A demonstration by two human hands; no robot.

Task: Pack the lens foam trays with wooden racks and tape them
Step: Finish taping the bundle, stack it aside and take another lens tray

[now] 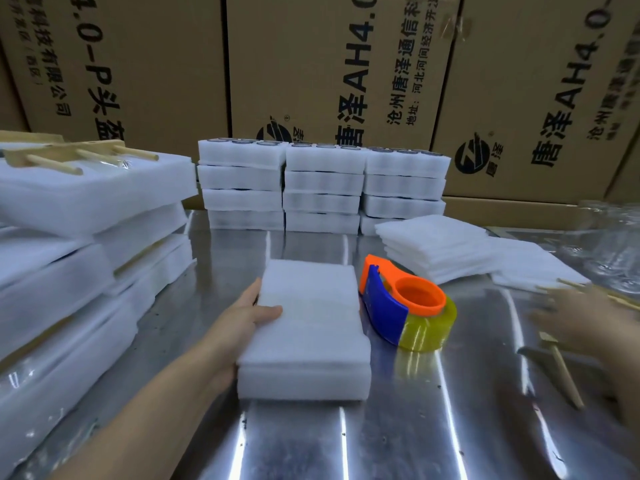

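left hand (pixel 251 317): we grip the left edge of the foam tray (pixel 308 323) at mid-bench (pixel 381 445), thumb on top.
right hand (pixel 585 320): blurred over a wooden rack (pixel 566 372); we cannot tell its grasp.
tape dispenser (pixel 405 303): just right of the tray.
stacked trays (pixel 322 188): at the back.

Tall brown cardboard cartons (pixel 311 64), printed with black Chinese characters, a round logo and "AH4.0", stand in a row along the back of the shiny steel worktop (pixel 398 427). At its far right edge lie clear glassy items (pixel 609 244), too blurred to identify.
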